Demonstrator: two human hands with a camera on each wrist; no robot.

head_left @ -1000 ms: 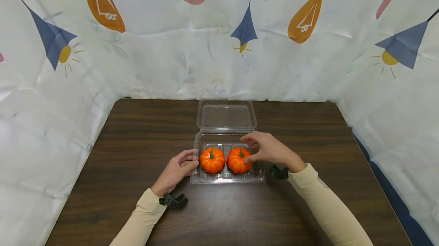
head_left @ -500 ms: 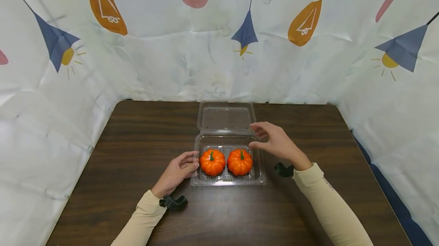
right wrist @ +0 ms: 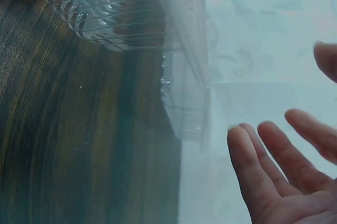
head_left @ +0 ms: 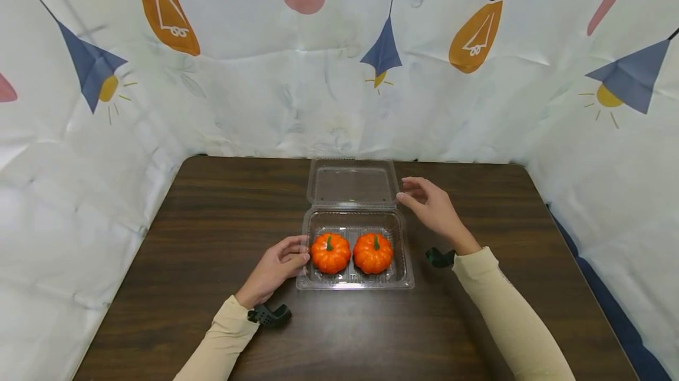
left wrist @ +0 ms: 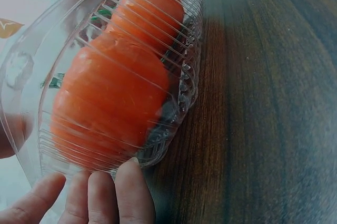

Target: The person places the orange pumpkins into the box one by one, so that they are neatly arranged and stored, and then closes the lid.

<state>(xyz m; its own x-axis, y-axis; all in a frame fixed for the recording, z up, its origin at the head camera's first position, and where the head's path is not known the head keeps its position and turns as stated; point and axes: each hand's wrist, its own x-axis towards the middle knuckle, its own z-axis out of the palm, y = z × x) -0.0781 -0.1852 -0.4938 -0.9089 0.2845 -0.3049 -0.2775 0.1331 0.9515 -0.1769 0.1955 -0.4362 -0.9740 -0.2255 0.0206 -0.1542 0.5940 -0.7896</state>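
Observation:
A clear plastic clamshell container (head_left: 352, 284) lies on the dark wood table, its lid (head_left: 352, 183) folded back away from me. Two small orange pumpkins, a left one (head_left: 330, 253) and a right one (head_left: 373, 253), sit side by side in its base, green stems up. My left hand (head_left: 276, 268) rests at the container's left side. In the left wrist view, fingertips (left wrist: 131, 187) touch the ribbed wall from outside. My right hand (head_left: 431, 207) hovers beside the lid's right edge, thumb and fingers apart. Nothing lies between its fingers (right wrist: 284, 155) in the right wrist view.
The brown wood table (head_left: 228, 204) extends on both sides of the container and in front of it. A white patterned cloth (head_left: 254, 98) hangs along the back and the sides, close behind the lid.
My right hand has left the right pumpkin and moved up and right, out of the base to the lid's right edge. The left hand and both pumpkins keep their places.

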